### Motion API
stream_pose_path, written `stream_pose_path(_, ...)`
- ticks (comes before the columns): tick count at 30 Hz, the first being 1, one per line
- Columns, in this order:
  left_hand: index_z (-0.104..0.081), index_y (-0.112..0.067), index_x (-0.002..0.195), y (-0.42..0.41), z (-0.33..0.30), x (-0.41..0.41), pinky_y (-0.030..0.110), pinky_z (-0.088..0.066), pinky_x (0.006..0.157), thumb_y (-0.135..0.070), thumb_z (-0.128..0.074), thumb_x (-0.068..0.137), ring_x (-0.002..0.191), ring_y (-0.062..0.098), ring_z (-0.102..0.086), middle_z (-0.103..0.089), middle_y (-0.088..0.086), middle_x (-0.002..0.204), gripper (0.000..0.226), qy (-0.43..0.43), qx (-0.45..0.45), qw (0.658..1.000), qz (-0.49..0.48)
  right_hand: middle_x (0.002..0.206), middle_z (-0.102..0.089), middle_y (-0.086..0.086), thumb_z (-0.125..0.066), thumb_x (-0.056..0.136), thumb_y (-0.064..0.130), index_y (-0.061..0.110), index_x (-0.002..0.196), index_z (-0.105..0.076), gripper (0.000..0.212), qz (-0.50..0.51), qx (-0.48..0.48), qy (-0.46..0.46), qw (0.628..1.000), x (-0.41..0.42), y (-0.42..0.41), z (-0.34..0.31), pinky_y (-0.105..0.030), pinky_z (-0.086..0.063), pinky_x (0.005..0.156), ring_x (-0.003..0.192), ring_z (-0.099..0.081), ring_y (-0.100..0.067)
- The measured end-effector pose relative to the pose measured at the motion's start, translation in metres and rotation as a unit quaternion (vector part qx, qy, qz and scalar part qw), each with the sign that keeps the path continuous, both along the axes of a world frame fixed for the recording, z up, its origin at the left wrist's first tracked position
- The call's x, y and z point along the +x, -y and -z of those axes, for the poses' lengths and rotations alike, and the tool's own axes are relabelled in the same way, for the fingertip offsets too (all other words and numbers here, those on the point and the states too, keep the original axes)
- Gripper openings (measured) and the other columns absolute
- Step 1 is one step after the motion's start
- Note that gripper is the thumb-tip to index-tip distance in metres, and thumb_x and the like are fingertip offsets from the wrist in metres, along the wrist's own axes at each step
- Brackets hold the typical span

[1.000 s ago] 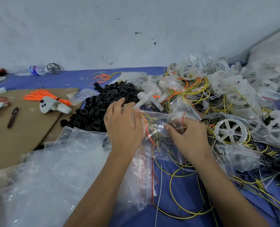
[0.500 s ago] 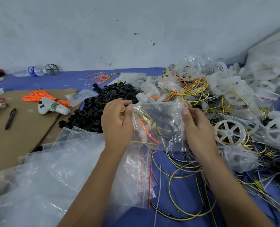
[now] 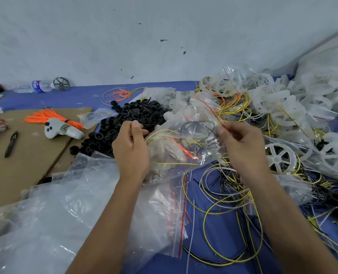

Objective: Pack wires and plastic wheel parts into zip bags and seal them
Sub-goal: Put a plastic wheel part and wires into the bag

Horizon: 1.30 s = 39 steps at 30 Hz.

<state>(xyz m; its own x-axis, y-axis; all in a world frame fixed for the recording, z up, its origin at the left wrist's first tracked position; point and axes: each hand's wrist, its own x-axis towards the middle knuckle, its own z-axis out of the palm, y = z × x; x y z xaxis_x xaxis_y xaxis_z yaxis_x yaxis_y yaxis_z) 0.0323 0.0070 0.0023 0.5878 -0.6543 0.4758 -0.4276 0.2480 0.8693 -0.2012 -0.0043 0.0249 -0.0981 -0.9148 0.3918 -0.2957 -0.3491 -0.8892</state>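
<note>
The left hand (image 3: 131, 149) is raised over the blue surface (image 3: 213, 230), fingers curled and thumb pinched against them on the left edge of a clear zip bag (image 3: 184, 139). The bag hangs stretched between both hands, above the surface, with yellow, orange and dark wires and a whitish plastic part showing inside. The right hand (image 3: 241, 145) pinches the bag's upper right corner beside its red seal strip, its other fingers loosely curled.

Left of the hands lies brown cardboard (image 3: 25, 155) bearing a pen (image 3: 11, 143), a white controller (image 3: 63, 131) and a bunch of orange ties (image 3: 45, 116). Against the wall a water bottle (image 3: 35, 87) lies beside a dark wheel (image 3: 61, 83). A heap of black rings (image 3: 128, 121) sits just behind the left hand, and a stack of empty zip bags (image 3: 75, 204) spreads under the left forearm. Below and between the forearms is a bare blue patch crossed by loose yellow and black wires (image 3: 229, 204). To the right, white plastic wheels (image 3: 280, 157) and more bags pile up close beside the right hand, tangled with wires
</note>
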Motion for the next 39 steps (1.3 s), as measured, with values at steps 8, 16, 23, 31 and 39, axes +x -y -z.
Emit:
stream_pose_path(8,-0.077,-0.034,0.098,-0.011,-0.021,-0.002,0.025,-0.054,0.078,-0.050,-0.032,0.106,0.095,0.012,-0.071,-0.076,-0.005,0.101,0.048,-0.148,-0.072,0.937,0.307,0.067,-0.065,0.007,-0.066,0.093,0.008,0.015,0.091,-0.076,0.013,-0.286,-0.146,0.029,0.946,0.014,-0.002,-0.113,-0.012,-0.039,0.049,0.054,-0.050,-0.002)
stream_pose_path(16,-0.071,-0.022,0.130,-0.027,-0.023,-0.037,0.050,-0.057,0.094,-0.073,-0.057,0.081,0.125,0.039,-0.060,-0.063,0.021,0.138,0.073,-0.375,0.122,0.754,0.525,0.064,-0.064,0.001,-0.081,0.081,0.011,0.009,0.075,-0.069,0.014,-0.097,-0.099,-0.178,0.974,0.012,0.023,-0.082,-0.028,-0.049,0.062,0.054,-0.058,-0.011)
stream_pose_path(23,-0.079,-0.028,0.113,-0.023,-0.012,-0.034,0.043,-0.062,0.081,-0.053,-0.063,0.089,0.096,0.032,-0.076,-0.077,0.013,0.110,0.039,-0.374,0.162,0.768,0.494,0.083,-0.072,-0.016,-0.083,0.078,0.004,0.008,0.093,-0.071,0.020,-0.158,0.012,0.007,0.987,-0.013,0.026,-0.061,-0.038,-0.059,0.067,0.063,-0.069,-0.024)
stream_pose_path(31,-0.067,-0.012,0.135,-0.028,-0.011,-0.037,0.048,-0.056,0.092,-0.058,-0.057,0.093,0.115,0.036,-0.067,-0.065,0.016,0.137,0.064,-0.435,0.136,0.684,0.569,0.061,-0.067,-0.012,-0.079,0.084,0.013,0.008,0.077,-0.072,0.011,-0.222,0.013,0.042,0.974,-0.012,0.016,-0.050,-0.026,-0.045,0.044,0.051,-0.059,-0.018)
stream_pose_path(39,-0.047,0.003,0.148,-0.019,-0.007,-0.032,0.058,-0.038,0.116,-0.070,-0.033,0.097,0.141,0.042,-0.047,-0.048,0.027,0.151,0.090,-0.446,0.081,0.718,0.528,0.068,-0.064,-0.010,-0.064,0.097,0.013,0.012,0.082,-0.058,0.016,-0.105,0.041,0.044,0.993,0.003,0.007,0.010,-0.033,-0.050,0.050,0.055,-0.056,-0.021)
